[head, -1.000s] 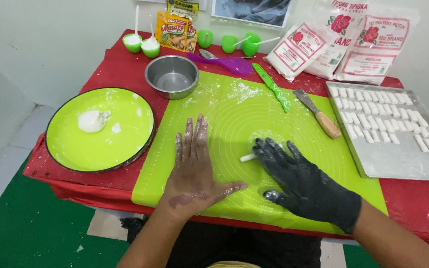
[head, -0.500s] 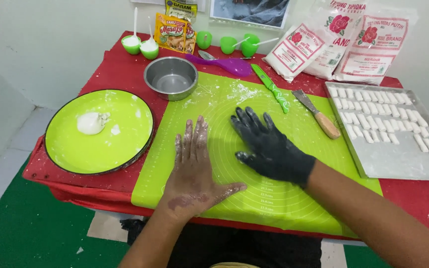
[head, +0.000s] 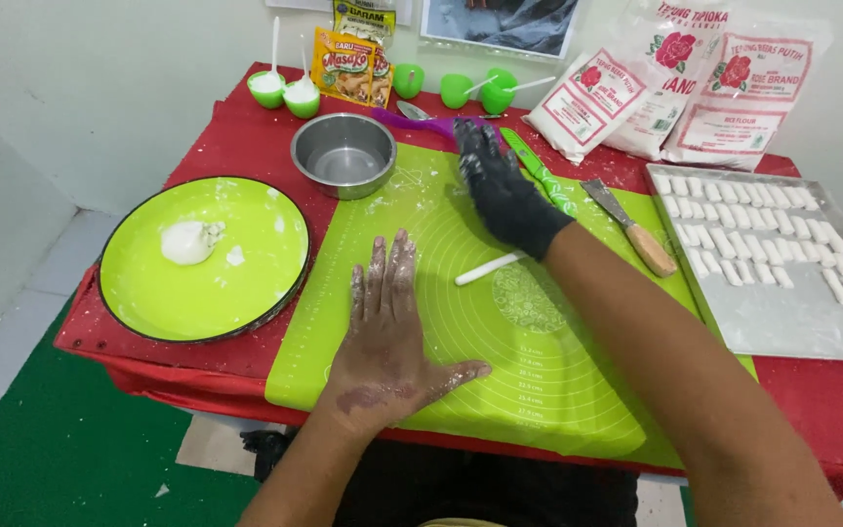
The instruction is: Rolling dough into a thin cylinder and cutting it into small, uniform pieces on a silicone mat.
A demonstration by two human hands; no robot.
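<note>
Pressing flat on the green silicone mat (head: 539,390), the bare left hand (head: 387,337) has fingers spread, palm down, holding nothing, flour dusted on it. Right hand (head: 501,190) in a black glove reaches toward the mat's far edge, fingers loosely extended, gripping nothing as far as the view shows; its fingertips sit near the green plastic knife (head: 537,172) and the purple spoon (head: 420,118). Thin white dough rope (head: 490,267) lies on the mat just below the gloved wrist, apart from both hands, uncut.

Progress, judged from layout: metal tray (head: 792,322) at right already carries several rows of small cut dough pieces (head: 734,220), with bare space left at its near end. Small lump of dough (head: 187,241) remains on the green plate (head: 236,303) at left, so more stock to roll. Steel bowl (head: 343,154) looks empty. Wooden-handled scraper (head: 636,229) lies between mat and tray. Flour bags (head: 675,83) stand at the back of the red table (head: 246,127)
</note>
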